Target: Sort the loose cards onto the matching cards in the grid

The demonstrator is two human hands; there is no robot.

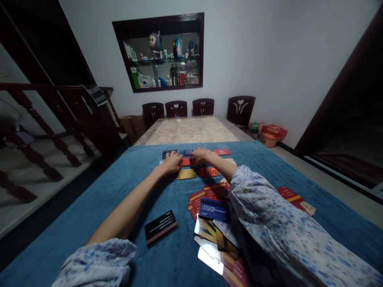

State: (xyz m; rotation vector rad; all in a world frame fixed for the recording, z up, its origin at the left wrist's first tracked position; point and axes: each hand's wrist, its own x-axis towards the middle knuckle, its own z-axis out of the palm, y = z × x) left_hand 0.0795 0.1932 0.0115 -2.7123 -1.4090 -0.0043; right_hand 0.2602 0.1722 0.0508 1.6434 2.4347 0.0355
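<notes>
Both my hands reach out over rows of cards on the blue cloth (131, 175). My left hand (173, 162) is closed, with bent fingers at the left end of a red card (187, 162). At that card's right end is my right hand (201, 155), its fingers bent down and closed on the edge. Around them lie a black card (169, 153), a blue card (185, 152), a gold card (186, 174), a red patterned card (208, 172) and another red card (222, 152). My hands partly hide the middle row.
Nearer me lie a black card with a stripe (161, 228) and a loose pile topped by a blue card (214, 209), partly under my right sleeve. More red cards (291, 197) are at the right. Chairs (203, 107) stand behind the table's stone-patterned top (191, 129).
</notes>
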